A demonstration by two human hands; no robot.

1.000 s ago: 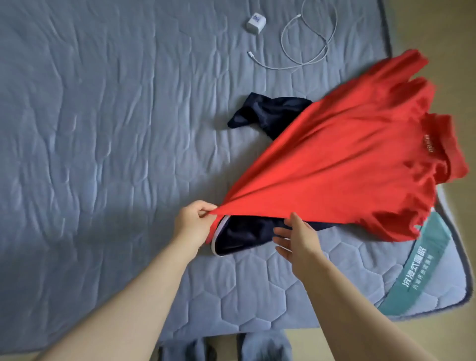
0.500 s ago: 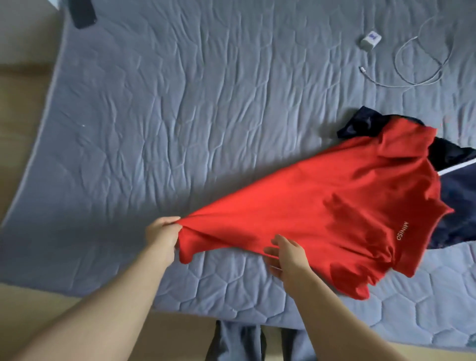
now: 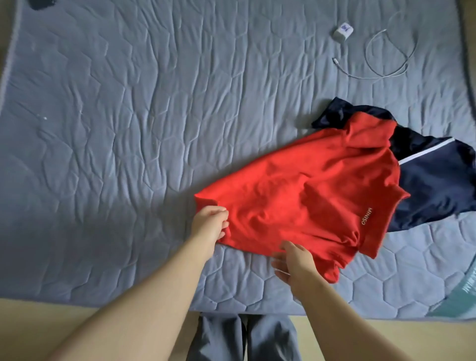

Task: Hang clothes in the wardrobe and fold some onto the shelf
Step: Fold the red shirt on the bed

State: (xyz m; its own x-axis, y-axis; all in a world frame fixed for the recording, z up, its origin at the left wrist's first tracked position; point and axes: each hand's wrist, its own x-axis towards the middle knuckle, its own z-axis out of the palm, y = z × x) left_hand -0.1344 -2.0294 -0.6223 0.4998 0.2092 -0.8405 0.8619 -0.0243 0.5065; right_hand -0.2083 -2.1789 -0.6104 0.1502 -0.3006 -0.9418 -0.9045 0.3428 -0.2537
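Note:
A red T-shirt point(image 3: 304, 195) with small white lettering lies spread on the grey quilted bed point(image 3: 128, 116), its hem toward me. My left hand point(image 3: 210, 225) pinches the hem's left corner. At the hem's near edge my right hand point(image 3: 293, 262) rests with fingers apart; whether it grips the cloth is unclear. A dark navy garment point(image 3: 435, 185) with a white stripe lies partly under the shirt's far right side.
A white charger plug point(image 3: 342, 33) and its coiled white cable point(image 3: 383, 59) lie at the bed's far right. A dark object point(image 3: 41, 3) sits at the top left corner. The bed's near edge meets tan floor point(image 3: 38, 324); my grey trouser legs point(image 3: 244, 337) stand there.
The red shirt was pulled leftward off the navy garment and has settled flat on the bed. Both hands stayed at its hem, and the navy garment's striped side is now uncovered.

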